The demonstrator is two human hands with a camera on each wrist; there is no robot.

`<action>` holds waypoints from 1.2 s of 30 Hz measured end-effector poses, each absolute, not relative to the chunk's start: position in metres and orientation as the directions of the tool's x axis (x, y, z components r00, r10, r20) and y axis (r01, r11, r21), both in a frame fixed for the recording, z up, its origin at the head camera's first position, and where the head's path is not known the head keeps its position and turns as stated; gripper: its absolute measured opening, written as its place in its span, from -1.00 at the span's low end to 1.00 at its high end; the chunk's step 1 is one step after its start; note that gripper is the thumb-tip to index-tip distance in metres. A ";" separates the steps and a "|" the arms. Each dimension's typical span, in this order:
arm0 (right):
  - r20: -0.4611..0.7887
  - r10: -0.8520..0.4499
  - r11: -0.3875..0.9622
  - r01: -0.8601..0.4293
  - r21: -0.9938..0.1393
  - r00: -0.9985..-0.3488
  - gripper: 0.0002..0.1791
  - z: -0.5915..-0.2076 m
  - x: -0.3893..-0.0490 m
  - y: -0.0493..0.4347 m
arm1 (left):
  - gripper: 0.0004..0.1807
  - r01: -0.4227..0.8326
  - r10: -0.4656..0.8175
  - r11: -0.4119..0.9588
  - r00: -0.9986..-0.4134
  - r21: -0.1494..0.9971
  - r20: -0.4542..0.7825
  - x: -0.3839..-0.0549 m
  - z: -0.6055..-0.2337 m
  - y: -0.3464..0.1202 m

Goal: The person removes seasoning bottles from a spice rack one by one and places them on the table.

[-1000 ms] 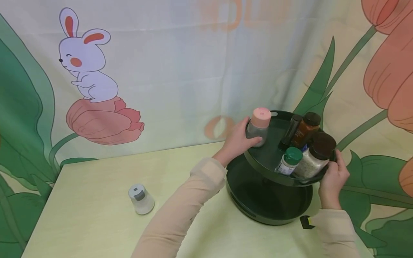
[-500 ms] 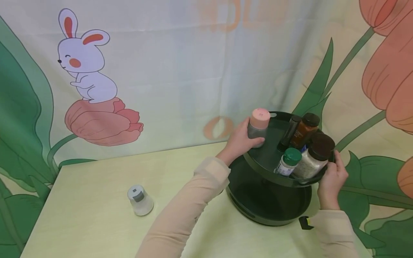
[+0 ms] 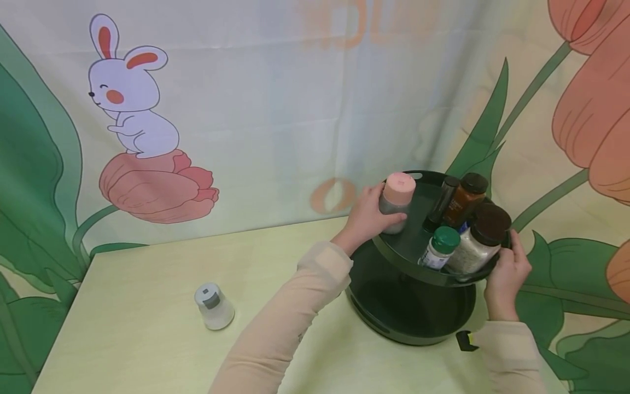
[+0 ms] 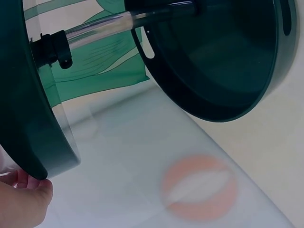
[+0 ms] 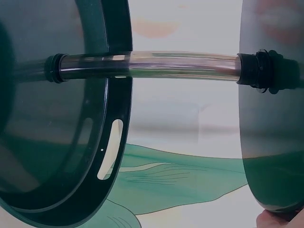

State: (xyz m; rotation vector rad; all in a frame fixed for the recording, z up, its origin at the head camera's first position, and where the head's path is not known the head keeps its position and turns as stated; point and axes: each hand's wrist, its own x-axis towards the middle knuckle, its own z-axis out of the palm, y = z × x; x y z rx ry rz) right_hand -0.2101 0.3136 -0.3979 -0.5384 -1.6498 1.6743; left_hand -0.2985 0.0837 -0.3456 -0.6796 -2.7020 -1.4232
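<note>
My left hand (image 3: pixel 366 219) grips a grey bottle with a pink cap (image 3: pixel 399 189), fingers behind it and thumb across its front. The bottle stands at the left side of the upper tier of a dark green two-tier turntable (image 3: pixel 413 236). My right hand (image 3: pixel 507 279) holds that tier's right rim. In the left wrist view, my left hand (image 4: pixel 23 204) shows at the tier's edge, the bottle mostly out of sight. Only a bit of my right hand (image 5: pixel 273 219) appears in the right wrist view, against the rim. A clear post (image 5: pixel 185 64) joins the tiers.
On the upper tier are a green-capped bottle (image 3: pixel 438 250), a brown-capped jar of pale grains (image 3: pixel 474 254), an amber bottle (image 3: pixel 464 203) and a slim black tube (image 3: pixel 441 202). A white dispenser (image 3: pixel 215 307) stands on the table at left. A printed curtain (image 3: pixel 256 109) hangs behind.
My left hand and the pink-capped bottle have shifted slightly right, and the bottle has come down a little on the upper tier. My right hand keeps its place on the rim.
</note>
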 end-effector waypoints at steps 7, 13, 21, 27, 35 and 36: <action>0.175 0.731 0.069 -0.184 -0.981 -0.660 -0.47 -0.399 -0.210 0.314 | -0.27 0.392 0.382 0.507 -0.900 0.768 0.207 -0.295 -0.346 0.083; 0.175 0.736 0.057 -0.198 -0.979 -0.654 -0.48 -0.398 -0.210 0.314 | -0.33 0.410 0.408 0.468 -0.886 0.783 0.220 -0.295 -0.348 0.083; 0.179 0.734 0.058 -0.203 -0.978 -0.655 -0.48 -0.397 -0.210 0.312 | -0.32 0.393 0.415 0.455 -0.887 0.799 0.200 -0.293 -0.349 0.081; 0.177 0.726 0.059 -0.197 -0.979 -0.665 -0.48 -0.397 -0.208 0.312 | -0.28 0.387 0.410 0.454 -0.890 0.803 0.198 -0.293 -0.353 0.081; 0.183 0.725 0.061 -0.203 -0.977 -0.664 -0.48 -0.398 -0.208 0.313 | -0.28 0.384 0.404 0.442 -0.892 0.811 0.202 -0.293 -0.354 0.081; 0.181 0.725 0.060 -0.201 -0.978 -0.665 -0.48 -0.398 -0.208 0.313 | -0.28 0.383 0.406 0.438 -0.892 0.813 0.201 -0.293 -0.354 0.081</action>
